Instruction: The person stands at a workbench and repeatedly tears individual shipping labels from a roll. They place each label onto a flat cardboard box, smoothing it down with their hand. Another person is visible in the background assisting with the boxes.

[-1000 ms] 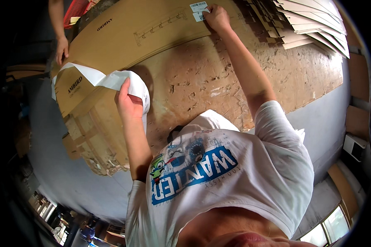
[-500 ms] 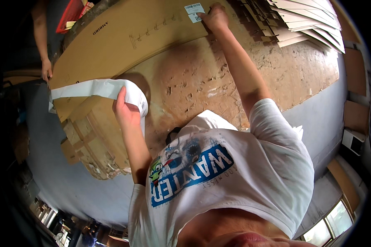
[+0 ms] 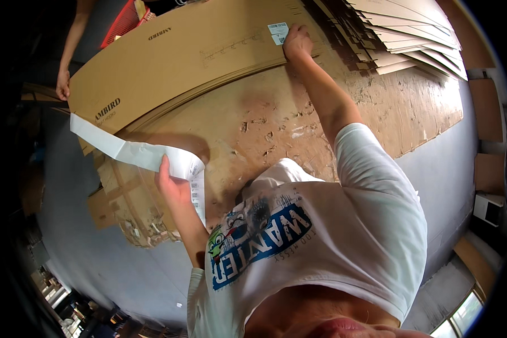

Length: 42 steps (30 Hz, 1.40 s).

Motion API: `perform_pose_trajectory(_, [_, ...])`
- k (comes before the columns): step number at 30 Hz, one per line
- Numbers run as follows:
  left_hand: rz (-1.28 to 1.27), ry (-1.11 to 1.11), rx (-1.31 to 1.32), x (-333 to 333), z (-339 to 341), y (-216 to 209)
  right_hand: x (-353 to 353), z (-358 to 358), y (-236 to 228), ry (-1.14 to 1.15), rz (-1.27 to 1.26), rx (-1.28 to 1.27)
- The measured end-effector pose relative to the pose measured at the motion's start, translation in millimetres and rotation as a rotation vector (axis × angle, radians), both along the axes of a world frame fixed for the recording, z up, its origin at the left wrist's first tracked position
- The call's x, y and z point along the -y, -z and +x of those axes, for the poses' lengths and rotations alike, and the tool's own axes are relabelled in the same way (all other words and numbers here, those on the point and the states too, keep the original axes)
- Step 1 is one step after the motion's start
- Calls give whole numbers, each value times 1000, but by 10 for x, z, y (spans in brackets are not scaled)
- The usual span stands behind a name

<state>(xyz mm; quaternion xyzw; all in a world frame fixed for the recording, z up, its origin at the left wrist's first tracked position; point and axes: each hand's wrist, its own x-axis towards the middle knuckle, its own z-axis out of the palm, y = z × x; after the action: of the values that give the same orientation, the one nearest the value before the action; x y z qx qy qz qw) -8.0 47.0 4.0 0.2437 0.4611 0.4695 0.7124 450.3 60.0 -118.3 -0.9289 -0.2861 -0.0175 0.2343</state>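
Note:
A long white strip of labels (image 3: 142,156) is held by my left hand (image 3: 173,188), with one finger visible over it and the others partly behind. The strip stretches left to the corner of a flat brown cardboard sheet (image 3: 146,73), and its other end curls down beside my wrist, printed side showing. My right hand (image 3: 298,42) rests with bent fingers on the sheet's right part, at the edge of a small white sticker (image 3: 278,34). It grips nothing that I can see. More flat sheets lie beneath the top one.
Another person's hand (image 3: 63,87) touches the sheet's left end. Behind it sits a red basket (image 3: 121,25). A fanned stack of flat cardboard (image 3: 411,34) lies at the far right on the worn brown tabletop (image 3: 265,121). A taped cardboard piece (image 3: 135,197) is at the left.
The cardboard sheet has shifted right and nearer in view. My right hand's thumb has come off the sticker to its edge. The strip now slopes down from the sheet's corner to my left hand.

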Motion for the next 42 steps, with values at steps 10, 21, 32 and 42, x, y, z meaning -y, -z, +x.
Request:
perform_pose_trajectory(10, [194,26,-88,628,205,-995,902,-2336,-1002,-951,613,-474])
perform_pose_trajectory(21, [229,132,98,793,346,-921,1593,-2630,-1916,-1187,697,-1449])
perform_pose_trajectory(32, [-49,325,43,732,515,-705,1519,-2434,-1829,-974,672,-1318])
perform_pose_trajectory(42, [14,129,-125,243,531,-47,1034,-1486,-1294,-540,1026,-1208])
